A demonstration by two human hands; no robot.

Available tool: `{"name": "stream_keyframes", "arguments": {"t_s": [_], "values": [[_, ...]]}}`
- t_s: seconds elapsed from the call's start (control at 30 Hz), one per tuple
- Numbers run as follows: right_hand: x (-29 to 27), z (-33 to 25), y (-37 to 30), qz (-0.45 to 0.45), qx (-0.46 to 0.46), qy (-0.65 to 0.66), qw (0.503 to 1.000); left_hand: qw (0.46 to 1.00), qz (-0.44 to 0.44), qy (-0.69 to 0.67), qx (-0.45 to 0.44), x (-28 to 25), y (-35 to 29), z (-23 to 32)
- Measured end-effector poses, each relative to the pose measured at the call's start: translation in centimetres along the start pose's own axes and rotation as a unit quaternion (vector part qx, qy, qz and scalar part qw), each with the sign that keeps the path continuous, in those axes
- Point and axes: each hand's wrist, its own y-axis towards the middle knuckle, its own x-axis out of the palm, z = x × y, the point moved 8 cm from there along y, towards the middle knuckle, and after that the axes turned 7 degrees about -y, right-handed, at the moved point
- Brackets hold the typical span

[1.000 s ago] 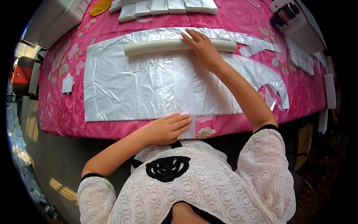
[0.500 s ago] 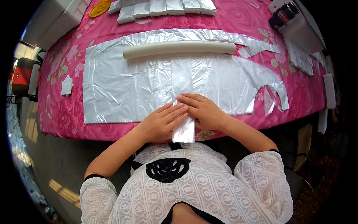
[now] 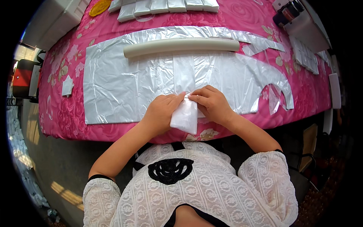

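Note:
A narrow folded plastic packet, whitish and see-through, is between my hands near the table's front edge. My left hand grips its left side, thumb up at the top corner. With bent fingers and thumb, my right hand pinches the packet's top right corner. The packet's lower end sticks out toward me, slightly tilted. Beneath it lies a wide stack of thin plastic sheets, with a curved cut-out at its right end. A long cream tube rests across the far part of the sheets.
A pink flowered cloth covers the table. Rows of folded plastic packets lie at the back, more packets at the right. Beside a white box is a dark flask. A small white packet and yellow ring lie left.
My hands have gone from lying flat over the folded packet to gripping its upper end. Its lower end has lifted and turned a little, no longer hanging past the table edge.

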Motion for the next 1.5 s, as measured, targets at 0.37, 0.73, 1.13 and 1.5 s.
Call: {"name": "stream_keyframes", "arguments": {"t_s": [0.37, 0.73, 1.13, 1.5], "values": [[2.7, 6.5, 2.2, -0.187, 0.371, 0.198, 0.888, 0.995, 0.081, 0.021, -0.055, -1.0, 2.0, -0.9], [0.5, 3.9, 2.2, -0.115, 0.313, 0.027, 0.942, 0.982, -0.046, 0.153, -0.104, 3.8, 0.5, -1.2], [1.3, 3.1, 3.3, -0.097, -0.052, -0.1, 0.989, 0.984, 0.057, 0.159, 0.056, 0.7, 1.6, -0.6], [0.8, 1.7, 2.3, -0.035, -0.095, -0.019, 0.995, 0.996, 0.038, -0.08, 0.013, -1.2, 1.0, 0.4]]}}
